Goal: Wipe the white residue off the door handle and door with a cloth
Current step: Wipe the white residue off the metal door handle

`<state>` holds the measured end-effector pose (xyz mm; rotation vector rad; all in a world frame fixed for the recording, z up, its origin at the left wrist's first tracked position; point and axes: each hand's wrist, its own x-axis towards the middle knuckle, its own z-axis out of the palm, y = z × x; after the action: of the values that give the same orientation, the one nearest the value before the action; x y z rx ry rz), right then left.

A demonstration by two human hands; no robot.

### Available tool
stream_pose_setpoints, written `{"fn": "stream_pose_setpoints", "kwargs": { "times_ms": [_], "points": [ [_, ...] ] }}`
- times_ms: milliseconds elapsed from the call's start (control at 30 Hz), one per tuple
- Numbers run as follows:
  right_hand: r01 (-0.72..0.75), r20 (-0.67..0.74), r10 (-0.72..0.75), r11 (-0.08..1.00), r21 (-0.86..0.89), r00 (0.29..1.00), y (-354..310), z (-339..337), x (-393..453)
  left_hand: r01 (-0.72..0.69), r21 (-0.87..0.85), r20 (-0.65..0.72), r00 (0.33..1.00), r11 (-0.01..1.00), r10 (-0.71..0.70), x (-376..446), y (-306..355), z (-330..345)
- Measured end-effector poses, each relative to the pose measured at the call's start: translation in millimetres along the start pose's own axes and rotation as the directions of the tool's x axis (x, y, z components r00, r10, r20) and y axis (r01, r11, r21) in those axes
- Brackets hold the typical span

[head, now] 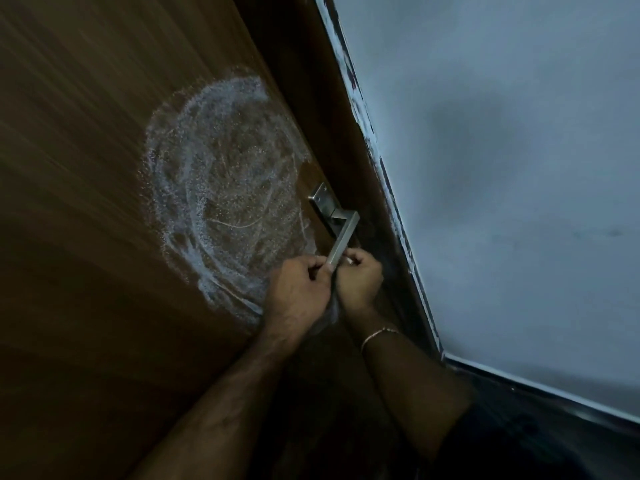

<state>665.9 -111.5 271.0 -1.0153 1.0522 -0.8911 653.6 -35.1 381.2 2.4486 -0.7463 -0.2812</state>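
Note:
A brown wooden door (86, 168) fills the left of the view. A large swirl of white residue (214, 181) covers it beside the handle. The metal lever door handle (341, 233) sticks out from its plate near the door's edge. My left hand (298, 289) and my right hand (360, 278) are closed on either side of the lever's free end. A thin pale cloth (332, 306) hangs between them, looped at the handle tip; most of it is hidden by my fingers.
The dark door frame (388, 209) runs diagonally right of the handle. Beyond it is a pale blue-grey wall (502, 168). A dark skirting strip (554, 396) borders the wall at the lower right. The scene is dim.

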Motion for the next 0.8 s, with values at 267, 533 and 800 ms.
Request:
{"fn": "stream_pose_setpoints", "kwargs": {
  "times_ms": [267, 533, 800],
  "points": [
    [-0.074, 0.099, 0.067, 0.995, 0.073, 0.993, -14, -5, -2, 0.044, -0.027, 0.007, 0.999, 0.999, -0.043, -3, 5, 1],
    [-0.269, 0.109, 0.261, 0.961, 0.058, 0.959, -23, -8, 30, 0.069, -0.015, 0.054, 0.996, 0.998, -0.068, -10, 7, -2],
    [-0.222, 0.174, 0.220, 0.975, -0.013, 0.960, -31, -19, 33, 0.123, -0.077, 0.034, 0.992, 0.989, -0.121, -11, 10, 1]
  ]
}}
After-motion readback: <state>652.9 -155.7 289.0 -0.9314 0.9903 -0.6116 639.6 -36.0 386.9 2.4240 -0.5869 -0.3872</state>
